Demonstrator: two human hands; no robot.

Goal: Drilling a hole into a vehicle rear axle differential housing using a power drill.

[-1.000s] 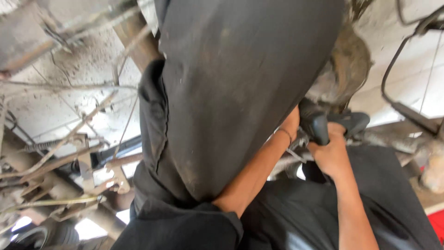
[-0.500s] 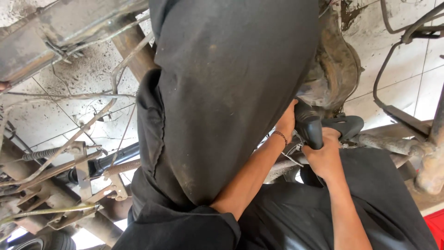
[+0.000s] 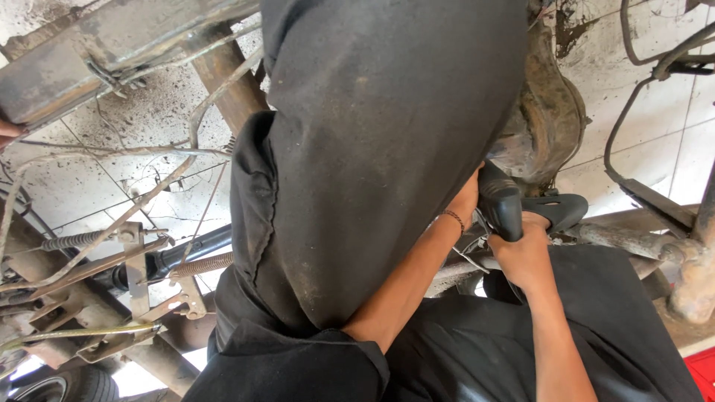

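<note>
— What fills most of your view?

— A big drape of black cloth [image 3: 387,149], coarse and dusty, hanging over my left forearm and hiding everything left of my fingers. Behind it runs the rusty steel frame [image 3: 112,59] of a vehicle's underside, flaky and brown, with thin rods and a coiled spring [image 3: 201,265] well off to the left of my fingers.

— And above your fingers?

— A rounded metal housing [image 3: 540,119], greasy and crusted with dirt, bulges just above them. To the right of my fingers a bent dark tube [image 3: 633,97] loops against the pale tiled surface.

— What are you holding?

— My right hand [image 3: 525,253] is wrapped around the black handle of a power tool [image 3: 500,202], smooth moulded plastic, upright, its body pointing up toward the housing. The fingers are curled tight round the grip.

— The other hand?

— My left hand [image 3: 465,201] sits touching the tool's left side, a thin beaded bracelet [image 3: 451,218] at the wrist. The cloth covers its fingers; I cannot tell whether they are spread or closed.
</note>
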